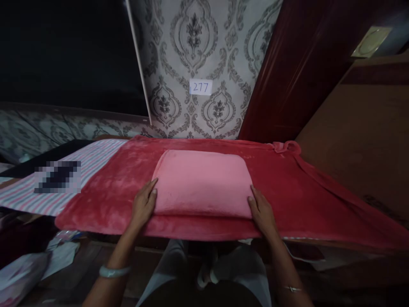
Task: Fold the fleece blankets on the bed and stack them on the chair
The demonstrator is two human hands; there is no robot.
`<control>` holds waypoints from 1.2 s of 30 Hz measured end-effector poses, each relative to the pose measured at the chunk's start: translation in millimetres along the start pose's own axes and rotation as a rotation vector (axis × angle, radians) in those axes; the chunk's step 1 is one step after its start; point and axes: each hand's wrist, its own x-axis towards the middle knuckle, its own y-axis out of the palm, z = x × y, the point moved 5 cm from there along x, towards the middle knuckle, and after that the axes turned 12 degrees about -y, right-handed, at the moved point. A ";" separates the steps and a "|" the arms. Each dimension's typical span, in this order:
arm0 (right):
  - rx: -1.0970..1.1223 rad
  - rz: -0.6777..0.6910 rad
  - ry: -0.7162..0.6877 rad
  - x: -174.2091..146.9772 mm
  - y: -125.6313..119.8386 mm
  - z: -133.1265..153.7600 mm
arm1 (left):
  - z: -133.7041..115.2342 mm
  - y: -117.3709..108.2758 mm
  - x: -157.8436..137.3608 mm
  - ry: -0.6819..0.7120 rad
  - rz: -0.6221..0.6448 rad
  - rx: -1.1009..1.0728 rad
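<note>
A folded pink towel (203, 183) lies flat in a neat rectangle on a red plush blanket (105, 192), in the middle of the head view. My left hand (145, 202) holds its left edge, thumb near the top surface and the other fingers along the side. At the opposite edge my right hand (262, 209) grips in the same way, with some fingertips hidden against the fabric. The towel's near edge shows a rounded fold with a darker shadow beneath it.
Left of the blanket lies a striped cloth (102, 155); a blurred-out dark item (59, 177) rests on it. A large dark screen (70, 55) stands behind. The blanket is bunched (286, 147) at the back right. Bags and papers (60, 258) lie low at the left.
</note>
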 end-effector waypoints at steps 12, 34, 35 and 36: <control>0.000 0.039 -0.380 74.2 5.6 119.1 | -96.8 -9.4 26.8 0.231 0.137 0.033; 0.035 0.492 -0.560 63.4 78.7 164.6 | -54.4 58.8 182.7 0.002 0.329 0.658; 0.035 0.492 -0.560 63.5 78.7 164.5 | -52.4 54.2 184.0 -0.023 0.315 0.669; 0.034 0.491 -0.559 63.6 78.7 164.5 | -52.5 49.7 184.4 -0.043 0.298 0.682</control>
